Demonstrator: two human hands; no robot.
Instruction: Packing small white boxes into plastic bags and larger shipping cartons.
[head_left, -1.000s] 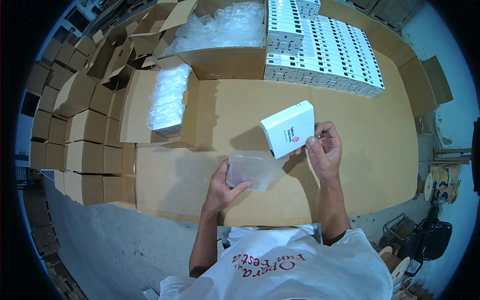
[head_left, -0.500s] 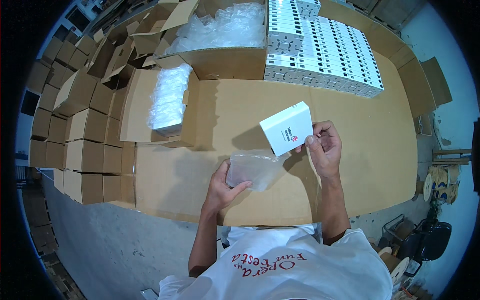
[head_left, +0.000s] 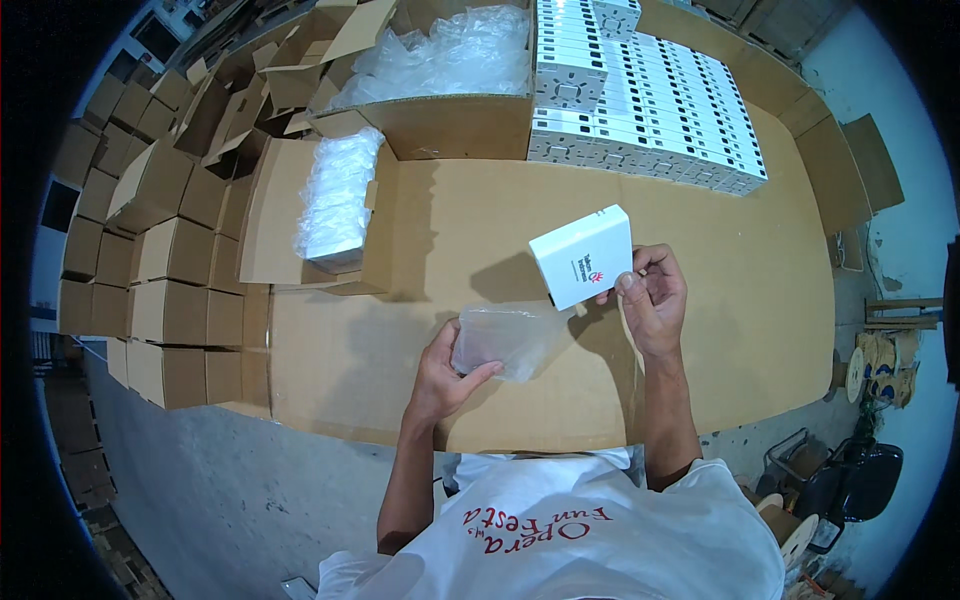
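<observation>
Brown cardboard worktop [head_left: 760, 330], broad and bare in the middle, bearing everything else. Stacks of folded brown cartons [head_left: 150, 270] along the left edge, reaching well past the worktop's corner. Rows of white boxes [head_left: 650, 110] packed tight at the far right end, one layer standing higher at the near-left corner of the block. Large open carton [head_left: 450, 125] at the far middle, heaped with loose clear plastic bags [head_left: 450, 55]. Smaller open carton [head_left: 270, 215] just left of centre, holding a neat pile of flat clear bags [head_left: 335, 195].

Right hand [head_left: 655, 300] raised above the worktop near the right of centre, fingers curled and closed on the lower right corner of a small white box [head_left: 582, 256], thumb on the near face, box tilted with its top leaning away to the right. Left hand [head_left: 445, 370] lower and nearer the body, half open, thumb and fingers pinching the left end of a clear plastic bag [head_left: 505, 340], bag slack and spread toward the right, its far corner lying just below the white box, whether touching it cannot be told.
</observation>
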